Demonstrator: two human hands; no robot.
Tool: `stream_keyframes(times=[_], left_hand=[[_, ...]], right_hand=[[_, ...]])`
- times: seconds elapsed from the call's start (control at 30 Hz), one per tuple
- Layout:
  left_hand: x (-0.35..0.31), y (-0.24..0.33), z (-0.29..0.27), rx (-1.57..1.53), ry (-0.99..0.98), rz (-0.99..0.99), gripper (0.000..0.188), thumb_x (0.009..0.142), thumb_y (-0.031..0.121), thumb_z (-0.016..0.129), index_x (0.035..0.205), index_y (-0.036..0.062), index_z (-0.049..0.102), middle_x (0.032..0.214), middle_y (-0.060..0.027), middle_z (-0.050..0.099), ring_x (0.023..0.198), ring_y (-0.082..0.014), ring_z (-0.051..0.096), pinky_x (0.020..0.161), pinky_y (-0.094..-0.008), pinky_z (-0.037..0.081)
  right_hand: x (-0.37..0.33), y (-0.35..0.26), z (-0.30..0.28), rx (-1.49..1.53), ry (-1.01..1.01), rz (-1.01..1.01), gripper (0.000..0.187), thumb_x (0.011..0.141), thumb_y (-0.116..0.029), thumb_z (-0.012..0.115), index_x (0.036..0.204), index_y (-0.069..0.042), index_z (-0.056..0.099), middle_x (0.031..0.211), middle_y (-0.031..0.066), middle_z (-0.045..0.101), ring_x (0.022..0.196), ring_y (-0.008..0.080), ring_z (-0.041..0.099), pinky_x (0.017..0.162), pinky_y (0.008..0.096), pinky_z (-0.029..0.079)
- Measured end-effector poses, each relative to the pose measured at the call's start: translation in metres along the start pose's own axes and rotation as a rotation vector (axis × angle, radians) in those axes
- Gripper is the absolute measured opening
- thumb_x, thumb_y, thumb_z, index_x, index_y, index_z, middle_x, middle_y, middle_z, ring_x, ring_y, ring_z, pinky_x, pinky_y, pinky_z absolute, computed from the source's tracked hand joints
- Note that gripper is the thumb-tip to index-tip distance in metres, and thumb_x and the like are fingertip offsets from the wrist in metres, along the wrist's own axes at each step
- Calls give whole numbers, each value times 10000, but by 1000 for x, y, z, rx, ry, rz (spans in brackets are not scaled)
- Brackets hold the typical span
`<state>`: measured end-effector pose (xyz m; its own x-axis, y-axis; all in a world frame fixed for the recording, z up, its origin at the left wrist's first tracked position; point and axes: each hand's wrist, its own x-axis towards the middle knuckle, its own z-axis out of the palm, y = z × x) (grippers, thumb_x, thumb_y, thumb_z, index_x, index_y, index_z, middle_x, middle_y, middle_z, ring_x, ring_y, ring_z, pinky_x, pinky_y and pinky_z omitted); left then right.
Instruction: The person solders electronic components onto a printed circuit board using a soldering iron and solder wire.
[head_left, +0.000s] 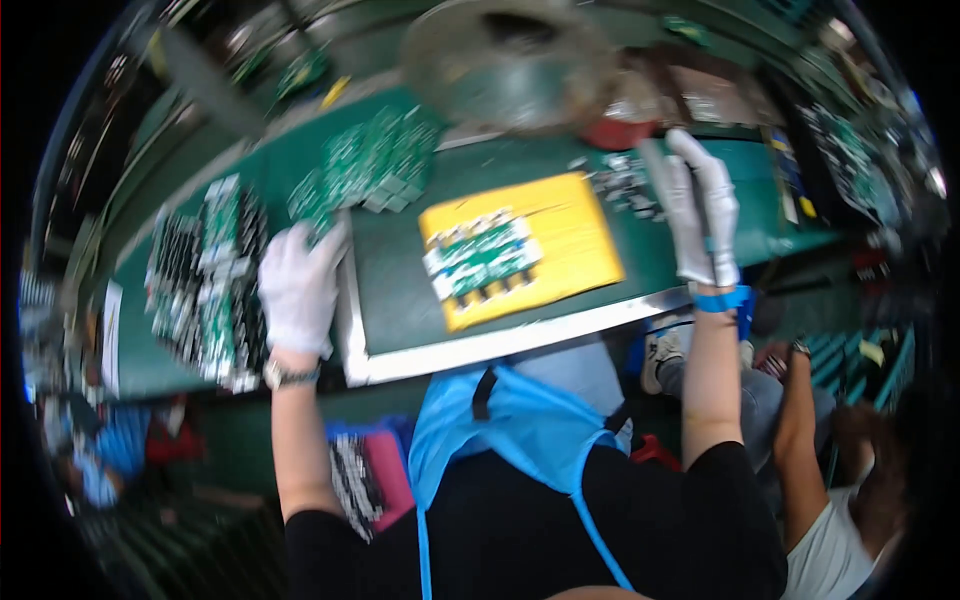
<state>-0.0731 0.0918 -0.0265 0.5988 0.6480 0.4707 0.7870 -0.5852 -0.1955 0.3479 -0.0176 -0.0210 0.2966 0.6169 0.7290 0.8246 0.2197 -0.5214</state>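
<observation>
My left hand [298, 285], in a white glove, is at the left of the bench with its fingers curled at a small green circuit board [318, 222]. That board lies at the near end of a pile of green circuit boards [372, 160]. In front of me a populated green board [482, 258] rests on a yellow pad [575, 235]. My right hand [703, 205], also gloved, is raised at the right, closed around a thin dark tool [712, 235] whose kind is blurred. Beside its fingers lie small dark and silvery parts [622, 185].
Rows of stacked boards [215, 280] stand left of my left hand. A large round lamp-like shade [510, 80] hangs at the back, near a red container [620, 132]. A white strip [520, 335] edges the bench. Another person's arm [795, 440] is at the lower right.
</observation>
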Motion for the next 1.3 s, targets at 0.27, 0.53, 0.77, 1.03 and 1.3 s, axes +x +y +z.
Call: stream_keyframes(times=[0.27,0.53,0.77,1.03,1.3], left_hand=[[-1,-19,15,-76,46,177,250,810,55,611,1055,56,659,1092,-117,608,1031,-336,576,863,-453,475],[34,54,-43,-544,324,401,274,752,-14,624,1008,74,585,834,-111,563,812,-333,595,768,-490,509],[21,120,-54,-481,140,545,266,692,62,676,925,109,558,797,-55,566,706,-273,564,632,-404,449],[22,84,-66,-807,148,316,198,780,79,745,960,70,661,836,-80,633,732,-269,564,655,-388,428],[-40,71,-35,-800,145,-568,86,899,33,670,967,-13,698,851,-87,670,750,-165,618,683,-297,497]], right_hand=[[-42,-22,-15,417,284,272,154,890,20,682,1024,-53,656,986,57,651,898,127,620,786,276,519],[-96,-95,-28,766,-107,304,339,988,-178,616,1299,-53,567,936,25,623,847,93,621,758,231,534],[-73,-128,5,423,-256,-188,228,895,-105,624,1122,-96,611,898,103,638,794,306,634,718,371,503],[-77,-145,24,611,-251,-44,235,850,-56,676,1076,-106,633,773,80,617,708,298,611,648,388,473],[-108,-92,-15,419,-205,363,184,1007,-172,569,1041,-15,659,738,70,608,634,122,584,581,282,479]])
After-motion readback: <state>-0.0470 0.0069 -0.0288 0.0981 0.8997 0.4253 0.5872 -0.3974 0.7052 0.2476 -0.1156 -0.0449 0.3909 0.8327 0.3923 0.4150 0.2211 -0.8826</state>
